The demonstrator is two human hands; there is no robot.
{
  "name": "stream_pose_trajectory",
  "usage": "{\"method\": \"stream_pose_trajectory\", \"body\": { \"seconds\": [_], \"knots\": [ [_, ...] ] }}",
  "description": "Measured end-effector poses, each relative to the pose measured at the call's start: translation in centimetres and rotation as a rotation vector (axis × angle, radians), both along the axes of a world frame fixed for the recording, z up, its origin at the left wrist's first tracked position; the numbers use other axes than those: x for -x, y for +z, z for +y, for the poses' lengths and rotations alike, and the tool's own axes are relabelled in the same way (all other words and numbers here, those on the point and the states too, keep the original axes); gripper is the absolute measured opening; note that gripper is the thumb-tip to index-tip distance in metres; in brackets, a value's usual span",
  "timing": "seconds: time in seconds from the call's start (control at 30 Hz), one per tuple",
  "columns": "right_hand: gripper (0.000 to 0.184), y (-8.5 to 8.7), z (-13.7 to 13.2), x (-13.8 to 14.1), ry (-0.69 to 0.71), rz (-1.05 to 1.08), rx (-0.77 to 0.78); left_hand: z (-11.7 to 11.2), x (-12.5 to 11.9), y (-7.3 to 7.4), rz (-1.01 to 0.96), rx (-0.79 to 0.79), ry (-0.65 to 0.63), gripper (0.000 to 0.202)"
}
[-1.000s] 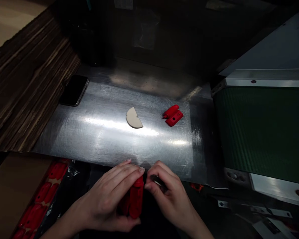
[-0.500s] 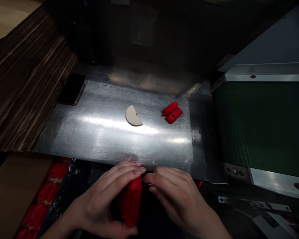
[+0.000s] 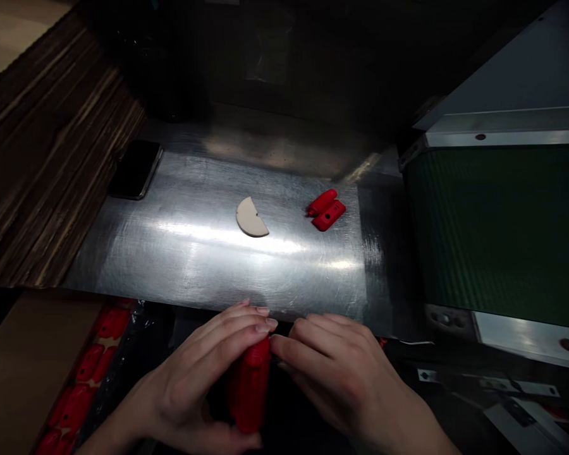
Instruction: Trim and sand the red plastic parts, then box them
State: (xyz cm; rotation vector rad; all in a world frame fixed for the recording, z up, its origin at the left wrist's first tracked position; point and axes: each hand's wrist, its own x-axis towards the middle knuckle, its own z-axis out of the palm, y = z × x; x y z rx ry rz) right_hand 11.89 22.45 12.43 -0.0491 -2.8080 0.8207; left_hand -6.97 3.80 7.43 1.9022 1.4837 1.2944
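Red moulded plastic part [image 3: 249, 388] sits upright, gripped in the closed left hand [image 3: 194, 360], just below the near edge of the steel sheet [image 3: 218, 265]. Right hand [image 3: 336, 373] is curled, fingertips [image 3: 275, 344] against the part's top end; can't tell if it holds anything. More red parts [image 3: 88, 360] lie in a box at left. On the sheet: beige half-disc [image 3: 251, 218], two red pieces [image 3: 326, 210] side by side. Phone [image 3: 135, 169] at far left corner. Green conveyor belt [image 3: 493, 234] to the right.

A factory workstation: a green conveyor belt [image 3: 493, 234] runs right of the right grip [image 3: 346, 379], a sheet-metal table [image 3: 194, 272] lies ahead, stacked cardboard sheets [image 3: 52, 158] left of it.
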Motion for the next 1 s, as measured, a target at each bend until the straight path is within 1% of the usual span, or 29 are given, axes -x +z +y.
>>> {"method": "stream_pose_trajectory", "body": {
  "seconds": [0.1, 0.2, 0.3, 0.47, 0.67, 1.0],
  "knots": [
    [0.024, 0.0, -0.1, 0.0, -0.013, 0.02, -0.038, 0.0, -0.1, 0.1, 0.002, 0.014, -0.001, 0.087],
    [0.022, -0.2, -0.5, 0.0, -0.09, 0.082, -0.082, 0.2, -0.1, 0.2, 0.012, 0.013, 0.018, 0.089],
    [0.019, -0.3, -0.7, 0.0, -0.13, 0.101, -0.059, 0.5, -0.1, 0.4, 0.013, 0.02, 0.037, 0.089],
    [0.018, -0.3, -0.7, -0.1, -0.101, 0.078, -0.023, 0.6, 0.0, 0.5, 0.046, 0.032, 0.043, 0.085],
    [0.019, -0.1, -0.5, -0.2, -0.062, 0.029, -0.004, 0.4, 0.1, 0.4, 0.063, 0.001, 0.021, 0.086],
    [0.025, 0.1, -1.0, 0.0, -0.083, 0.073, -0.091, 0.1, 0.1, 0.4, 0.065, -0.005, 0.016, 0.085]
  ]
}}
